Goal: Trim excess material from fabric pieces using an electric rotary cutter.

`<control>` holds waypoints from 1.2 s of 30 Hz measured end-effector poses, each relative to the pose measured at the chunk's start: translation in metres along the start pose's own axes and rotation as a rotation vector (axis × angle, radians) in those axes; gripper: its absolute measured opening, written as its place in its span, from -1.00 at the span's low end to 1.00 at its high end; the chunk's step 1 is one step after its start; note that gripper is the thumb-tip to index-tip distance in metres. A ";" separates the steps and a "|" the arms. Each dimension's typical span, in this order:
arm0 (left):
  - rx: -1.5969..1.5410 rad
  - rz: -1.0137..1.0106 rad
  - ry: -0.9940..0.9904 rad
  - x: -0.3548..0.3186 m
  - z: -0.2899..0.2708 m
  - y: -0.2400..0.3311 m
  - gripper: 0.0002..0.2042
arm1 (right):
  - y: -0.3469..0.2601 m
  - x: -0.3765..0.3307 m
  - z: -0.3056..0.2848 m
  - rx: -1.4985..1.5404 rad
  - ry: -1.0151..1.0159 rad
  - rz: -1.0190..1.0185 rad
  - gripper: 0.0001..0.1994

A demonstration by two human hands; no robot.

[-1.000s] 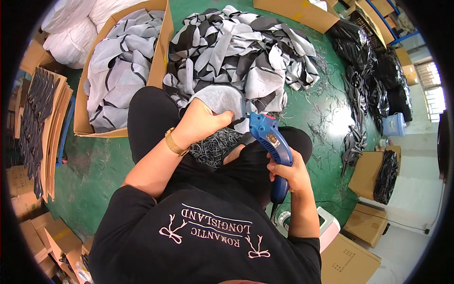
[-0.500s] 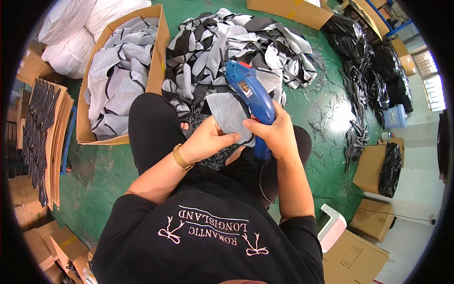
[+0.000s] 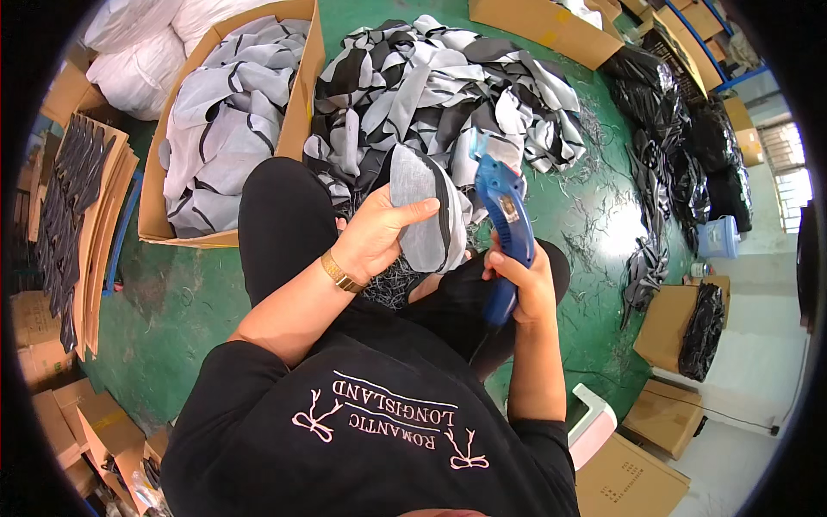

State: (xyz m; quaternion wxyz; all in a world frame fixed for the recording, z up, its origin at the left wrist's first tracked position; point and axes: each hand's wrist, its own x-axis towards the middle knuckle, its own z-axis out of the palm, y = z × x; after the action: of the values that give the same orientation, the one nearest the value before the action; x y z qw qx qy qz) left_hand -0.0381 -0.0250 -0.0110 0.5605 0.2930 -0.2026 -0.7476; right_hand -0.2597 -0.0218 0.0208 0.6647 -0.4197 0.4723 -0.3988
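My left hand (image 3: pixel 383 228) grips a grey fabric piece (image 3: pixel 422 226) with a black band along its curved edge, thumb on top. In my right hand (image 3: pixel 521 271) is a blue electric fabric cutter (image 3: pixel 506 211), held by its body with the cutting head pointing away from me. The cutter's head is apart from the fabric piece, to its right. Beyond both hands, a large heap of grey, white and black fabric pieces (image 3: pixel 431 95) lies on the floor. Dark thread-like trimmings (image 3: pixel 392 283) are on the floor between my legs.
A cardboard box (image 3: pixel 314 65) full of grey fabric pieces stands at the far left, near white sacks (image 3: pixel 129 82). Black plastic bags (image 3: pixel 663 103) line the right side. A pink and white stool (image 3: pixel 593 422) is by my right elbow. Green floor (image 3: pixel 164 345) lies around me.
The cutter has moved right and away from the fabric, its head turned. My left hand has lifted and turned the fabric piece, showing more of its banded edge. The view has shifted slightly.
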 end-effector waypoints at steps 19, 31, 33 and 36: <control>0.073 0.107 -0.107 -0.009 0.003 0.017 -0.71 | 0.015 -0.039 -0.027 0.073 -0.295 0.367 -0.65; 0.123 0.039 -0.200 -0.016 0.008 0.004 -0.71 | -0.003 -0.013 0.008 0.069 -0.086 0.045 -0.60; 0.201 0.013 -0.199 -0.020 0.006 -0.003 -0.70 | -0.017 -0.003 0.018 -0.121 -0.024 -0.044 -0.58; 0.349 -0.052 -0.210 -0.021 0.004 -0.012 -0.73 | -0.018 0.012 0.034 -0.331 0.070 -0.166 -0.52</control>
State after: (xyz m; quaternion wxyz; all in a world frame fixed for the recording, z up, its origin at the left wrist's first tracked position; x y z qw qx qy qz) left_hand -0.0450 -0.0016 -0.0116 0.4578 0.3111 -0.3788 -0.7418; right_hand -0.2263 -0.0322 0.0412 0.5346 -0.5468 0.5179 -0.3834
